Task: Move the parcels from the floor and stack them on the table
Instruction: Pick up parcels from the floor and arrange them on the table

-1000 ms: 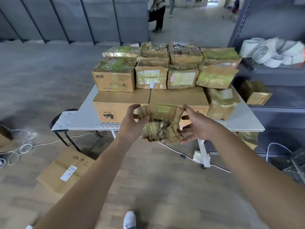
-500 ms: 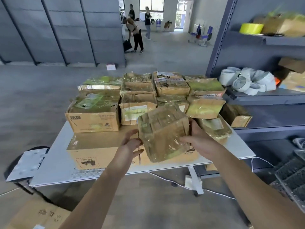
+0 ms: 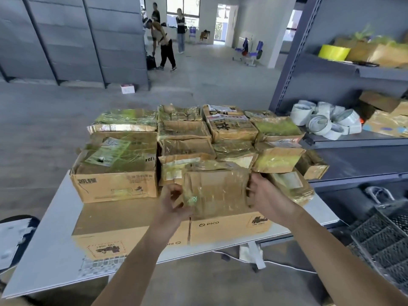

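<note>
Looked across a grey concrete hall, dark partition panels at the left, a tall grey metal shelf rack (image 3: 331,69) at the right, cut off by the frame edge. Made out three people (image 3: 164,44) far back near a bright doorway, too small and blurred for detail. Faced a white rectangular table (image 3: 50,239), cropped at the near left corner. Found on it a crowded stack of tape-wrapped brown cardboard parcels (image 3: 229,127), most labels creased under glossy film and unreadable, back rows half hidden behind front ones. Noted a large printed cardboard carton (image 3: 114,175) at the stack's left, resting on the left one of two flat brown cardboard boxes (image 3: 132,221) laid side by side along the table's front.

Held a small brown cardboard parcel wrapped in clear tape (image 3: 216,191) upright between both hands, over the right flat box and directly before the stack. Could not tell contact between underside and box. Gripped the lower left edge with the left hand (image 3: 173,202), fingers curled close together round the corner. Clasped the right side with the right hand (image 3: 267,199), fingers wrapped over the edge, tips hidden behind the parcel, spread impossible to judge.

Glimpsed white tape rolls (image 3: 326,120) heaped on a rack shelf, a yellow tape roll (image 3: 333,51) higher up, and a black wire mesh basket (image 3: 384,237) at the lower right, partly cropped.
</note>
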{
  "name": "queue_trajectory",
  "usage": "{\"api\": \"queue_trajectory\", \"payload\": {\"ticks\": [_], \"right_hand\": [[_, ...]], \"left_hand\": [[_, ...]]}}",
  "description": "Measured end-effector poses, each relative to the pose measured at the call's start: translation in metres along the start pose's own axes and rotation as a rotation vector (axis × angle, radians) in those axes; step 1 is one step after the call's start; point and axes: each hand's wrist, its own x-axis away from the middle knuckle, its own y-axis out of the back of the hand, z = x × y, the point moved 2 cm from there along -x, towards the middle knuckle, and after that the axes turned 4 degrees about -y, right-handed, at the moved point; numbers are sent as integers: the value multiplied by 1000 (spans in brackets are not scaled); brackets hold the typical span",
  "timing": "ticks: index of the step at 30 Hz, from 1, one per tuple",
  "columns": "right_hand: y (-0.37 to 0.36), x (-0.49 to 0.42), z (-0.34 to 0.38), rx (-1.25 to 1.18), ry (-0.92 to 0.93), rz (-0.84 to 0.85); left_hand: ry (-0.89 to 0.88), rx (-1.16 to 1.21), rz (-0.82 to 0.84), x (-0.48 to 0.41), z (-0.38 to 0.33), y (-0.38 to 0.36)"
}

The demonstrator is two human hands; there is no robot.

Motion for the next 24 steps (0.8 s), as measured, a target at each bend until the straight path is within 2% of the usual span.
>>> {"api": "queue_trajectory", "payload": {"ticks": [3, 5, 9, 11, 16, 20, 24], "right_hand": [[3, -8, 3, -3, -26, -137], [9, -13, 1, -22, -9, -188], [19, -15, -8, 29, -7, -63], [25, -13, -12, 84, -6, -24], [49, -18, -14, 216, -52, 2], [68, -27, -7, 371, -165, -44], [74, -36, 0, 503, -145, -39]], "left_hand": [[-22, 20, 48, 0, 4, -6], [24, 108, -1, 1, 6, -9], [259, 248, -174, -3, 11, -15], [319, 185, -234, -6, 11, -20], [319, -159, -171, -10, 5, -38], [272, -229, -165, -21, 3, -56], [211, -334, -153, -31, -3, -74]]}}
